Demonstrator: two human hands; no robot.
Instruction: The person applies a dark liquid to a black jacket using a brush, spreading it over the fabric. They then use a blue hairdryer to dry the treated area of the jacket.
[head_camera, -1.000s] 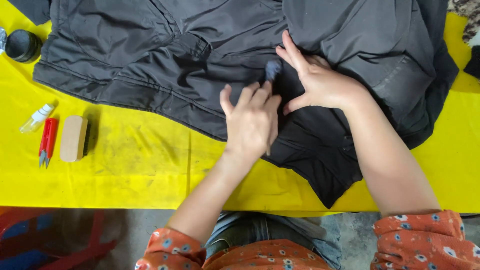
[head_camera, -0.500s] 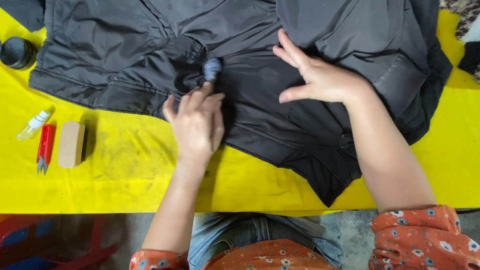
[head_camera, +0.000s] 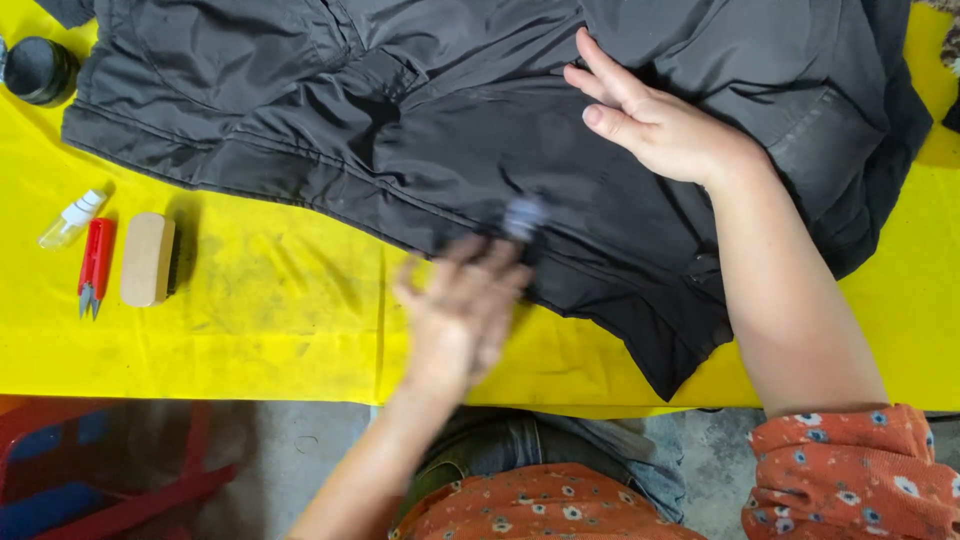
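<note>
So the person has a big dark jacket (head_camera: 480, 110) spread out over a yellow cloth (head_camera: 270, 310) that covers the table, and the jacket takes up most of the top half of the view, from about 10 o'clock round to 3 o'clock.

The right hand (head_camera: 655, 120) lies flat on the fabric at roughly 1 o'clock, palm down, fingers straight and a little spread, pressing the jacket. It isn't gripping anything.

The left hand (head_camera: 465, 310) is just below the middle, at the jacket's lower edge, and it's badly motion-blurred. The fingers look curled together around a small grey-tipped tool (head_camera: 525, 215) whose tip sits on the dark fabric just above the knuckles, but with that blur, how tight the grip is can't really be made out.

Over at 9 o'clock, on bare yellow cloth and well apart from both hands, three things lie side by side: a small clear bottle (head_camera: 72, 218) with a white cap, red thread snips (head_camera: 95, 267), and a wooden-backed brush (head_camera: 148, 258). At the far 10 o'clock corner there's a round black tin (head_camera: 40, 68) next to the jacket's edge.

Bottom left under the table edge, a red stool frame (head_camera: 130, 480) shows on the grey floor.
</note>
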